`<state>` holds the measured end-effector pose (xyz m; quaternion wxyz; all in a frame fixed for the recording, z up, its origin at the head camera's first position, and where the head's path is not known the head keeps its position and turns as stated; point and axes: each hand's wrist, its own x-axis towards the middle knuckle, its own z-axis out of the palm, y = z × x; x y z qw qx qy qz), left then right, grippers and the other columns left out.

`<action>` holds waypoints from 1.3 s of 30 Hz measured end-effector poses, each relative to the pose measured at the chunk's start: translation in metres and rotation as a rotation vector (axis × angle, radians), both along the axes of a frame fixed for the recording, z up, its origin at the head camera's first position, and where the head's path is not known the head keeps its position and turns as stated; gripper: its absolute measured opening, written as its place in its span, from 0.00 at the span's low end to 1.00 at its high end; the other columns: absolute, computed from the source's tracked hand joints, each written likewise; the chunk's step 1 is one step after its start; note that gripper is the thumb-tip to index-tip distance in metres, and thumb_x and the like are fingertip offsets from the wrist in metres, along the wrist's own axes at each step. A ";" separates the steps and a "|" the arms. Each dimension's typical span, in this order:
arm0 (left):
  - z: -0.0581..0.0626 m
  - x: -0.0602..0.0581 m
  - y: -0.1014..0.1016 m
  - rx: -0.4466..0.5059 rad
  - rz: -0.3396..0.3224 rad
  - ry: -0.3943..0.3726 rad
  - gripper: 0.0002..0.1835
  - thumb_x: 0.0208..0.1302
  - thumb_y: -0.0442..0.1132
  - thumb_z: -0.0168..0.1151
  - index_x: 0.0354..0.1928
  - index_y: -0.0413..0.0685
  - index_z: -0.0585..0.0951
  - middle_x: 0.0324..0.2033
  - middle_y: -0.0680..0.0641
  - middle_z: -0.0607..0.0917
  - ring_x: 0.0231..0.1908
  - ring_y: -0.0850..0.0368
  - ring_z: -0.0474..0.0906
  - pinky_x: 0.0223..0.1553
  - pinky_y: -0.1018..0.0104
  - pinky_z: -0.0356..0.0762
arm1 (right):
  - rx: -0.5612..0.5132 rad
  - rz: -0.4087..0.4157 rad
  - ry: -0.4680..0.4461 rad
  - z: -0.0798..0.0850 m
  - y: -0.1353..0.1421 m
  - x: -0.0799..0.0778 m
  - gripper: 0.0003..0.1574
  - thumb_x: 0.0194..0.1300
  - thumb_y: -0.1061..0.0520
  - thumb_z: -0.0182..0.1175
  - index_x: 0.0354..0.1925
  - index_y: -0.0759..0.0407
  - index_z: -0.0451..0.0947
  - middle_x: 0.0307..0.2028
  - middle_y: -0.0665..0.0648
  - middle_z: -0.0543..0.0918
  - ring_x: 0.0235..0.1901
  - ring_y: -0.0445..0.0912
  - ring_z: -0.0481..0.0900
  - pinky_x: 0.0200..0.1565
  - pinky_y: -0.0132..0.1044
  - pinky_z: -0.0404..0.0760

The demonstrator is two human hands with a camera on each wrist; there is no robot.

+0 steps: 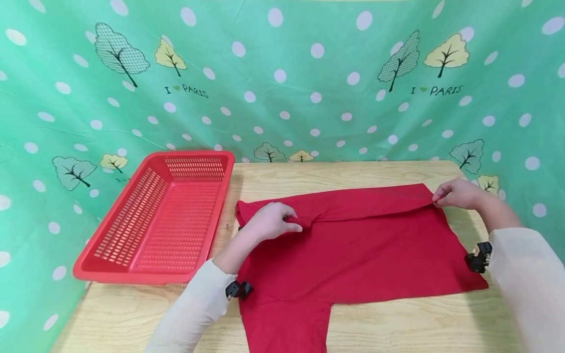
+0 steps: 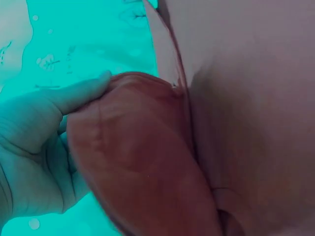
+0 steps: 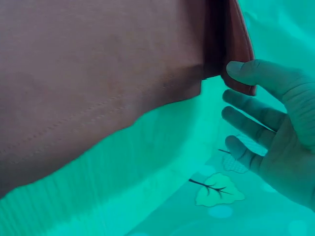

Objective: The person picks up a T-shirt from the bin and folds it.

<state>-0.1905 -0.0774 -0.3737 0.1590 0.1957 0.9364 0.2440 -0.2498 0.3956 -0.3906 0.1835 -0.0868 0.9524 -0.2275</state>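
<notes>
A red T-shirt (image 1: 375, 260) lies spread on the wooden table, one sleeve (image 1: 287, 326) pointing toward the near edge. Its far side is folded over in a long strip (image 1: 366, 201). My left hand (image 1: 271, 220) pinches the cloth at the strip's left part; in the left wrist view, the thumb of that hand (image 2: 37, 147) lies over a bunched piece of cloth (image 2: 138, 142). At the right end, my right hand (image 1: 459, 193) pinches the hem corner. The right wrist view shows thumb and index finger on that corner (image 3: 241, 69), other fingers loosely bent.
A red plastic basket (image 1: 84, 264) with perforated sides stands left of the shirt, close to my left forearm. Behind the wooden table (image 1: 282, 171) hangs a green dotted curtain (image 1: 309, 98) with printed trees. Small black devices sit at both wrists.
</notes>
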 end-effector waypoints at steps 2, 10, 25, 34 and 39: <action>-0.002 0.003 -0.001 0.021 -0.015 -0.035 0.07 0.55 0.48 0.68 0.31 0.55 0.84 0.22 0.54 0.82 0.21 0.62 0.72 0.30 0.68 0.71 | 0.001 0.007 -0.013 -0.004 0.000 0.001 0.10 0.58 0.61 0.62 0.35 0.69 0.80 0.30 0.55 0.83 0.29 0.40 0.75 0.33 0.35 0.75; -0.019 0.014 -0.002 0.028 -0.117 -0.212 0.14 0.52 0.51 0.69 0.37 0.53 0.82 0.28 0.57 0.82 0.29 0.64 0.76 0.34 0.69 0.74 | 0.001 0.031 -0.068 -0.016 0.003 0.005 0.13 0.58 0.61 0.62 0.38 0.71 0.80 0.33 0.57 0.83 0.30 0.36 0.73 0.34 0.32 0.75; -0.056 0.016 -0.002 -0.161 0.184 0.255 0.25 0.52 0.53 0.68 0.50 0.50 0.77 0.52 0.44 0.74 0.54 0.47 0.68 0.46 0.52 0.67 | -0.001 -0.134 0.029 -0.029 -0.009 0.007 0.41 0.67 0.42 0.52 0.58 0.78 0.60 0.48 0.80 0.71 0.45 0.67 0.74 0.42 0.51 0.77; -0.064 0.009 -0.005 -0.252 0.254 0.041 0.46 0.45 0.59 0.72 0.65 0.47 0.66 0.65 0.41 0.65 0.65 0.41 0.59 0.58 0.38 0.62 | 0.026 -0.021 0.168 -0.038 -0.035 0.003 0.40 0.59 0.42 0.62 0.58 0.70 0.68 0.56 0.76 0.66 0.55 0.69 0.62 0.54 0.64 0.66; -0.057 -0.005 -0.001 -0.290 0.251 -0.059 0.50 0.42 0.57 0.74 0.67 0.48 0.63 0.67 0.40 0.62 0.68 0.38 0.54 0.64 0.33 0.49 | 0.056 0.057 0.078 -0.041 -0.044 0.003 0.53 0.55 0.36 0.63 0.63 0.72 0.62 0.59 0.76 0.65 0.56 0.69 0.63 0.55 0.63 0.68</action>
